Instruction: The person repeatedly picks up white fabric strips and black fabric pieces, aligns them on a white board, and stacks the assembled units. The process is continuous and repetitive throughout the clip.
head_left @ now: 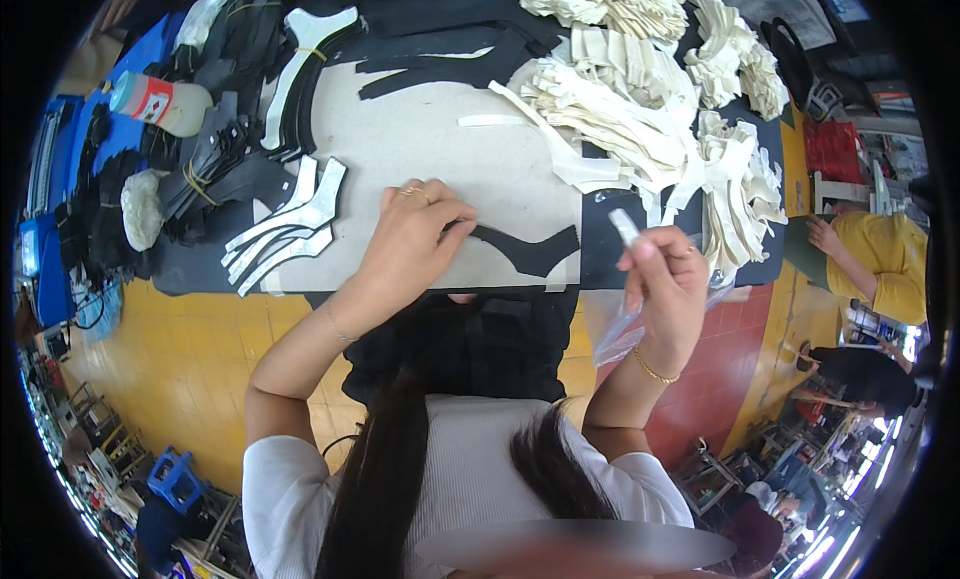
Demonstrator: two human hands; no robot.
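Observation:
My left hand [415, 234] is closed at the left end of a black, curved cut piece [535, 251], thumb and forefinger pinching it. The piece lies flat on a pale grey board [400, 159] near the table's front edge. Off to the right, past the board's edge, my right hand [668, 279] is raised with a small white strip [623, 225] between thumb and fingers. To the left of my left hand lie several white-faced curved pieces [290, 224], fanned over one another. Long cream pieces [575, 164] reach onto the board from the right.
Bundles of cream pieces [630, 109] crowd the right side. A banded stack of curved pieces [295, 79] and black strips [440, 69] lie farther back. At left stands a tilted jar [165, 104] with a red-and-white label. A person in yellow [880, 264] is at far right.

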